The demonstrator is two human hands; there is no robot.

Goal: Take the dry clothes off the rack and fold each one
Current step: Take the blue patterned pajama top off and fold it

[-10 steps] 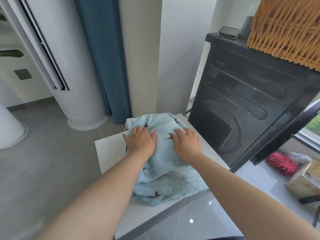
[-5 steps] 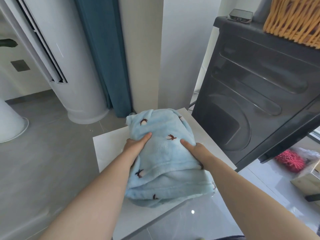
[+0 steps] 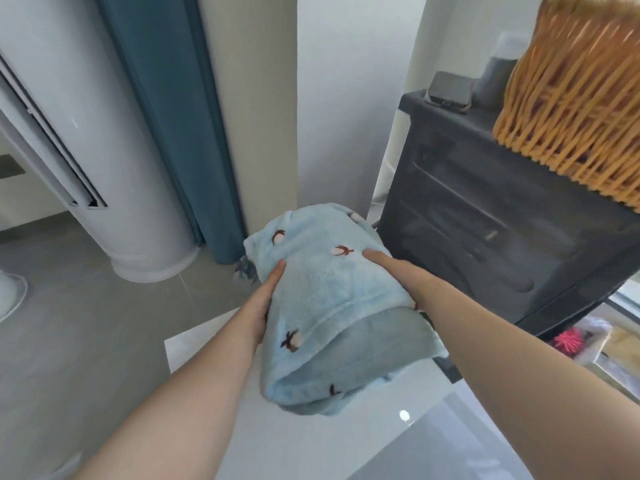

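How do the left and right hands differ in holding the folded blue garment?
The left hand grips the left side of the folded blue garment; the right hand grips its right side. The left hand sits nearer the camera, the right hand farther up the bundle. Both lay a thumb on top, fingers hidden underneath.

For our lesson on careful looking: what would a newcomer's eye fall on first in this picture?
First, the folded light-blue fleece garment at the centre, gripped on either side by the left hand and right hand over a white table. Next, the big orange wicker basket at the upper right, standing on a dark cabinet.
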